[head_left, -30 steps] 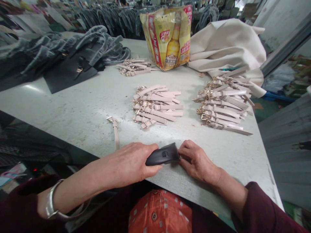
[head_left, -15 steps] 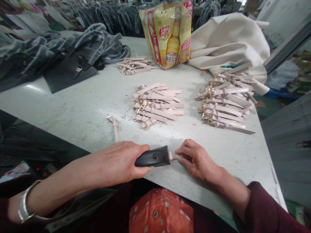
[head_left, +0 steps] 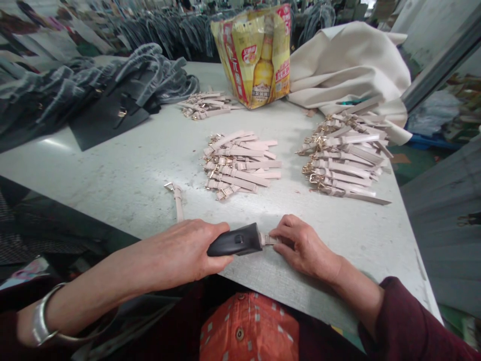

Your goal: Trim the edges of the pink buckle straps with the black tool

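Note:
My left hand [head_left: 203,248] is wrapped round a black hand-held tool [head_left: 236,240] with a small raised button on top; its exact kind I cannot tell. A short beige buckle strap [head_left: 267,239] meets the tool's wide front end. My right hand [head_left: 300,245] pinches the other end of this strap between thumb and fingers, which partly hide it. Just beyond my left hand lies a single beige strap [head_left: 178,200] with a metal buckle, its near end hidden behind the hand.
Beige buckle straps lie in a middle pile [head_left: 240,163], a right pile [head_left: 345,155] and a far pile [head_left: 206,104] on the pale table [head_left: 112,185]. A yellow beer-printed bag [head_left: 242,65] stands behind, beside beige sheet material [head_left: 345,65]. Black handbags [head_left: 108,115] lie at the left.
Both hands keep the same hold on the tool and strap. The view has shifted slightly, and the tool appears tilted a little more.

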A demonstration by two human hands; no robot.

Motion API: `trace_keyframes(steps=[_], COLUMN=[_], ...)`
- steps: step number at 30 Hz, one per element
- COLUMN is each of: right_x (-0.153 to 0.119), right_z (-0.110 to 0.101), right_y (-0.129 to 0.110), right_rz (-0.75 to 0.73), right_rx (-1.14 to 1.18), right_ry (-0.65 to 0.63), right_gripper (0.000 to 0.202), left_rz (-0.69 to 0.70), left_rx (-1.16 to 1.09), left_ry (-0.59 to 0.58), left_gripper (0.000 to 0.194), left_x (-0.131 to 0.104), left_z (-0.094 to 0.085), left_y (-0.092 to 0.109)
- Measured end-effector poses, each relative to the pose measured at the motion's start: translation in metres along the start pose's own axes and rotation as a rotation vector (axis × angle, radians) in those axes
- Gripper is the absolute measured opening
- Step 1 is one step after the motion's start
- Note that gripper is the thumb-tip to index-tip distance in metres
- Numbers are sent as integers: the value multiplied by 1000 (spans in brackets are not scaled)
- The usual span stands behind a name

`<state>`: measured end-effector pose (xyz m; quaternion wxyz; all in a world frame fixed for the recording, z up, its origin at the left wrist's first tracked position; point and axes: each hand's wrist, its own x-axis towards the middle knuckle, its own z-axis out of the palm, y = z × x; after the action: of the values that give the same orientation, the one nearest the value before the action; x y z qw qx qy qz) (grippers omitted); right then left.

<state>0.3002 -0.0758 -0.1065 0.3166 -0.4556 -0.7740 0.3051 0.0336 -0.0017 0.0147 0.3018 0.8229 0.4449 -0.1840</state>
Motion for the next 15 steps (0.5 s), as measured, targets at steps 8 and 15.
trace_keyframes(steps=[8, 15], right_x=[2, 4], right_z=[2, -2], right_y=[0, -1], right_rz=[13, 23], right_rx=[-6, 7], right_ry=[-10, -46], right_gripper=[20, 21], left_rz=[-94, 110], left_rx=[40, 210], left_ry=[78, 65], left_gripper=[26, 22], left_x=[-11, -8], left_z=[-4, -2], left_y=[1, 35])
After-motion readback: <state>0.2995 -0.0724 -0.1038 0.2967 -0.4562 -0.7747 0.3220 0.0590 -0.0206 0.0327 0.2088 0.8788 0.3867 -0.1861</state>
